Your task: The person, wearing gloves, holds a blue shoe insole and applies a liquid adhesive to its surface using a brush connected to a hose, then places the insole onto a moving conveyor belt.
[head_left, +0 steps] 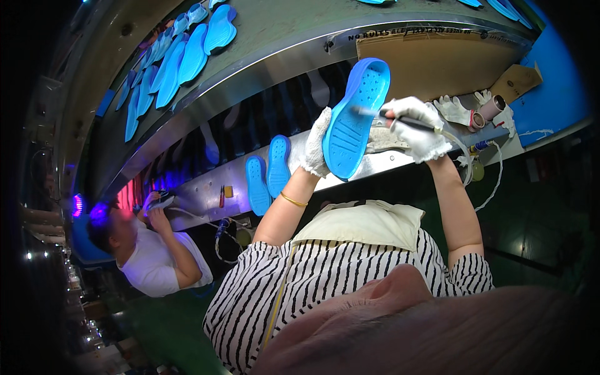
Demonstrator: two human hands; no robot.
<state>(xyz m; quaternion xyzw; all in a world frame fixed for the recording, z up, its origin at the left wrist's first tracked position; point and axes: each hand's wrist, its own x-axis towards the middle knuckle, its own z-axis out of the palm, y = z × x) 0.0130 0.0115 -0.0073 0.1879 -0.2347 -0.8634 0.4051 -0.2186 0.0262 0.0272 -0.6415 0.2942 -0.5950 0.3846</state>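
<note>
My left hand (317,145), in a white knit glove, grips the left edge of a bright blue shoe sole (345,139). The sole is held up with its ribbed, hole-dotted inner face towards me. My right hand (420,130), gloved too, is closed round the dark handle of a brush (414,123) with a pale tube running from it. The brush tip lies over the middle of the sole's face; whether it touches cannot be told. To the left, two more blue soles, a nearer one (257,185) and a farther one (279,165), lie on the metal ledge (190,192).
A belt (284,28) carrying several blue soles runs behind the ledge. Cardboard (431,69) stands at the back right, near spare gloves (454,111) and a pink cylinder (494,106). A white hose (497,172) hangs at right. Another person (159,253) works at left.
</note>
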